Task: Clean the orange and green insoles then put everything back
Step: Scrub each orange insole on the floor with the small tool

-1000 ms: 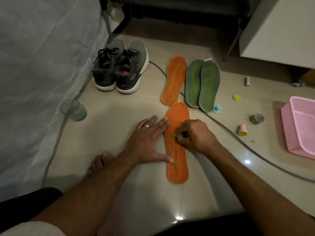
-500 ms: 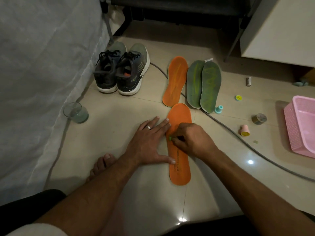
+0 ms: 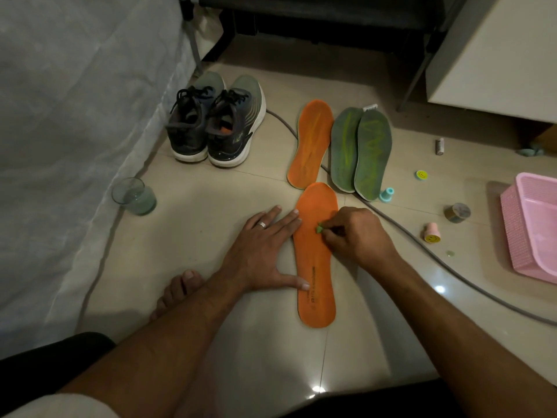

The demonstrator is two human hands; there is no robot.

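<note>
Orange insoles [image 3: 316,267], green insoles [image 3: 372,155], pink basket [image 3: 533,233]

The floor [image 3: 211,224] is made of shiny pale tiles with thin lines between them. Small bright spots of light [image 3: 439,288] shine on it. A big grey sheet [image 3: 75,131] hangs down at one side. A white cupboard [image 3: 494,52] stands in the far corner, beside dark furniture legs [image 3: 301,25].
</note>
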